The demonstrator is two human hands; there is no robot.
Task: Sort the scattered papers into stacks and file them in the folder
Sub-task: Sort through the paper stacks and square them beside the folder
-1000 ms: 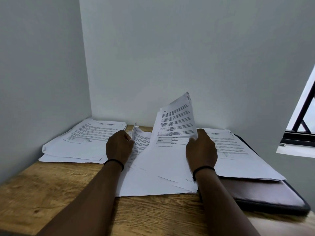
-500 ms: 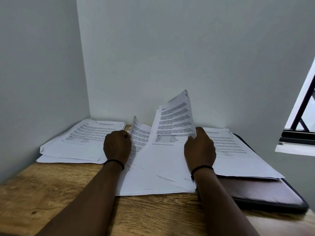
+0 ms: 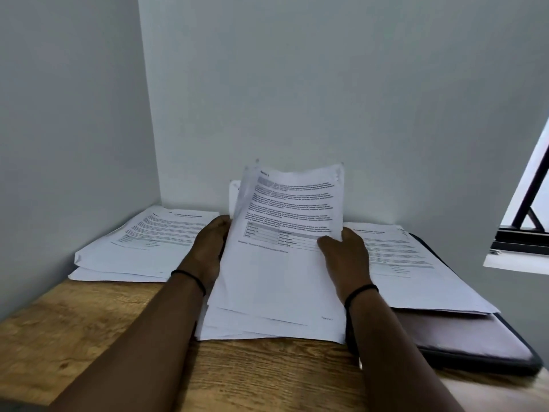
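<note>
**Middle sheaf lifted at its far end, both hands on it**

Head view. Middle sheaf of papers: long axis runs from the desk's near edge toward the back wall. Near end lies on the desk, sheets fanned and uneven; far end is raised and bends upward, printed side facing the camera, text and a small table readable as blocks only, words too blurred to make out. A second sheet edge shows just behind the raised top at its left.

Left hand: at the sheaf's left edge, forearm reaching in from the near edge, black band on the wrist. Fingers go behind the paper and are hidden; its grip cannot be told.

Right hand: at the sheaf's right edge, thumb on the printed face, fingers behind the sheets, pinching them. Black band on this wrist too.

Left stack: lies flat in the desk's far left corner, against the side wall, long axis slanting toward that corner; lower sheets stick out unevenly.

Right stack: lies flat on the folder, long axis also near-to-far. The dark folder lies closed at the desk's right edge; most of its cover is hidden under the paper and the right forearm.

A window frame is cut off by the right border.
</note>
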